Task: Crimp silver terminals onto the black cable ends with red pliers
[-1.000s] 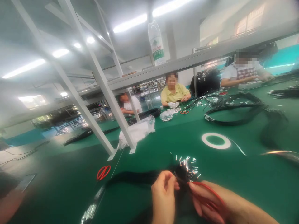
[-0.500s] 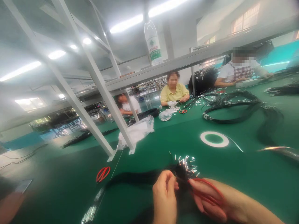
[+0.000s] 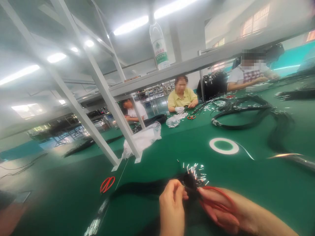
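A bundle of black wires (image 3: 147, 187) with shiny metal tips (image 3: 195, 173) lies on the green table (image 3: 246, 183) just in front of me. My left hand (image 3: 172, 206) pinches the wires close to their tipped end, fingers closed. My right hand (image 3: 219, 209) is closed around red-handled scissors (image 3: 216, 200), right beside the wire tips. Both hands meet at the bundle's end.
A second pair of red scissors (image 3: 107, 184) lies to the left. A white tape ring (image 3: 223, 146) sits ahead right, black cable coils (image 3: 246, 114) beyond. White frame legs (image 3: 108, 108) and a plastic bag (image 3: 142, 139) stand ahead. Three people work across the table.
My hands stay at the wire tips with only slight shifts; the view has drifted a little, nothing else moved.
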Available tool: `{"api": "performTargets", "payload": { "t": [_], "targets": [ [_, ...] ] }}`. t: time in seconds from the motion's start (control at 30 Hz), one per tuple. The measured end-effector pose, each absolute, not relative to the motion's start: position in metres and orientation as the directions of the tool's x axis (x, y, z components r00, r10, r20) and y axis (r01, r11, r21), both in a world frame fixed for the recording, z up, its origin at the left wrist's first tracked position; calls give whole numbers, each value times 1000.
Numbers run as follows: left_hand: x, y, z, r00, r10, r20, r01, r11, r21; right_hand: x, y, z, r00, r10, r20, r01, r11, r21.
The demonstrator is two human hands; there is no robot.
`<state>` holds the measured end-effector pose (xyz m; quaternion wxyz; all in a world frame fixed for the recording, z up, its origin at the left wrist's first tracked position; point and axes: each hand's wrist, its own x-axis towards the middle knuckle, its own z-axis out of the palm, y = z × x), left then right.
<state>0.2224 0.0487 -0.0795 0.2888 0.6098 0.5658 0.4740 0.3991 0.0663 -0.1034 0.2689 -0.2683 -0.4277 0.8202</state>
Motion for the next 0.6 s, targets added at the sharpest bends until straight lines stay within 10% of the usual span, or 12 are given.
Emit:
{"api": "performTargets", "payload": {
  "t": [0.3, 0.43, 0.6],
  "targets": [
    [220, 54, -84, -103, 969, 223, 382, -168, 909, 416, 70, -83, -480, 871, -102, -259, -252, -932],
    [222, 54, -91, -132, 949, 287, 425, -207, 881, 445, 86, -73, -23, 1000, 22, 57, 23, -998],
    [226, 54, -92, -77, 930, 360, 457, -288, 842, 452, 127, -87, 32, 999, 29, 473, 10, -881]
  ]
}}
